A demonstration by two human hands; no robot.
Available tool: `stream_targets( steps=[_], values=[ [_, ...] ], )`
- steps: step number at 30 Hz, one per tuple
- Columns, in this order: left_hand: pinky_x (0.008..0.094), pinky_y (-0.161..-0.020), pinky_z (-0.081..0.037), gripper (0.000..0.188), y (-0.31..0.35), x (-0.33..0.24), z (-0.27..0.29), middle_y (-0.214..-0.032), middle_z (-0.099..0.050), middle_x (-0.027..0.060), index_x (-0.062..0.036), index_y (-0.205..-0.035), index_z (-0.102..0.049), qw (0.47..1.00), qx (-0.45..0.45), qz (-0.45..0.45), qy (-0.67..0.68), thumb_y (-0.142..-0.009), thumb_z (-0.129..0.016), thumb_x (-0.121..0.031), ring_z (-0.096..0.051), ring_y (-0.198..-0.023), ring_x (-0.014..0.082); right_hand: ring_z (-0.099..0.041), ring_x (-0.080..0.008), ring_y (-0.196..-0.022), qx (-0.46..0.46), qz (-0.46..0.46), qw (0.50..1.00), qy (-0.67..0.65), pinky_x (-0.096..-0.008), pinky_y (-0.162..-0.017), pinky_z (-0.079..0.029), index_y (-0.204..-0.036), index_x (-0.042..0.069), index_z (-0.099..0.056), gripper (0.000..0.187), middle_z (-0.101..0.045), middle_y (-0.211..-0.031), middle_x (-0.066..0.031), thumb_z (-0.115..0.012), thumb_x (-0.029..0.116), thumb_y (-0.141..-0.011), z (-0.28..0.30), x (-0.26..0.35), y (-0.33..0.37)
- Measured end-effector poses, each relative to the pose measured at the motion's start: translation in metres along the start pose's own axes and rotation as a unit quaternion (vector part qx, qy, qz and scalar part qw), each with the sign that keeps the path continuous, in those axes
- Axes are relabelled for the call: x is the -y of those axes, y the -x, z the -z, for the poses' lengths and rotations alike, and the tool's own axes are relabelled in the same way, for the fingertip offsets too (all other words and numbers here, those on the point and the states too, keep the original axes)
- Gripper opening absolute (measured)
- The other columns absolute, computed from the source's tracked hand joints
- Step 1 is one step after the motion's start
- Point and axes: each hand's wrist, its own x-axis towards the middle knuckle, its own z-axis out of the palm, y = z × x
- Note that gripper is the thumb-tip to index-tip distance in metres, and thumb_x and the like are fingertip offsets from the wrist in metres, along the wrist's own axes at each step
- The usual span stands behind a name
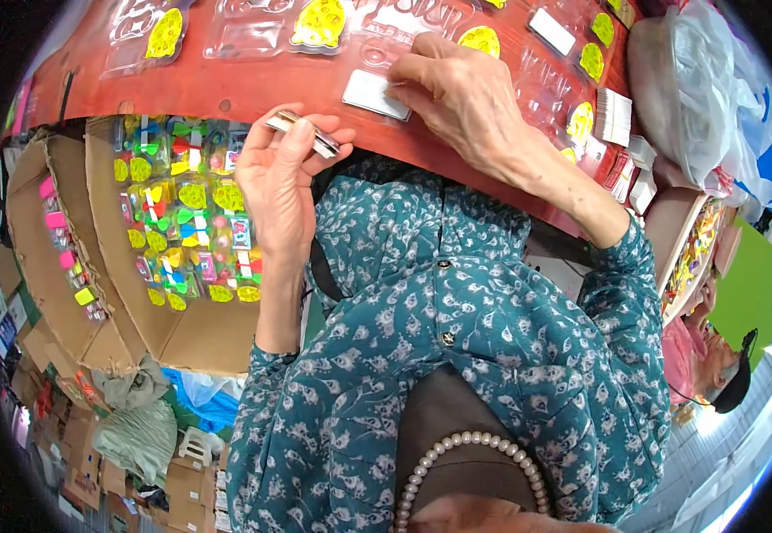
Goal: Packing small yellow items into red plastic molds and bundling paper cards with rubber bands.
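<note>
My left hand [281, 182] is closed on a small stack of cards [304, 133], pinched between thumb and fingers just off the table's near edge. Over the red table [252, 89], my right hand [461, 102] has its fingers curled together, the tips at the right end of a white card [375, 95]. That card lies at the near end of a clear plastic blister tray [375, 55]. My right hand hides part of this tray and its yellow label [479, 41].
More clear trays with yellow labels [319, 25] line the table. Stacked white cards [613, 115] stand at the right, near a bulging plastic bag [684, 98]. A cardboard box [199, 342] of packed colourful sets [192, 195] sits at my left. Another person [701, 364] is at the right.
</note>
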Motion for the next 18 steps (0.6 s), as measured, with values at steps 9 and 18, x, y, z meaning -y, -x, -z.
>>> stream_targets(
  steps=[9,18],
  values=[
    [0.0350,-0.071,-0.056,0.027,-0.002,-0.009,-0.012,-0.089,-0.063,0.0197,0.0033,-0.107,-0.046,0.999,0.015,-0.031,0.035,-0.086,-0.058,-0.009,-0.065,-0.079,0.0271,-0.058,-0.0251,-0.065,0.063,-0.045,0.973,-0.218,-0.0355,-0.055,-0.043,-0.082,0.006,-0.069,0.021,-0.058,-0.068,-0.0110,-0.069,0.025,-0.074,0.019,0.027,-0.007],
    [0.0267,-0.071,-0.054,0.032,-0.008,-0.013,-0.013,-0.095,-0.062,0.0137,0.0000,-0.111,-0.048,0.996,0.038,-0.069,0.052,-0.082,-0.062,-0.003,-0.062,-0.083,0.0167,-0.054,-0.0294,-0.065,0.047,0.030,0.963,-0.262,-0.0395,-0.056,-0.040,-0.086,0.001,-0.065,0.014,-0.052,-0.068,-0.0134,-0.062,0.011,-0.077,0.005,0.039,-0.016]
  ],
)
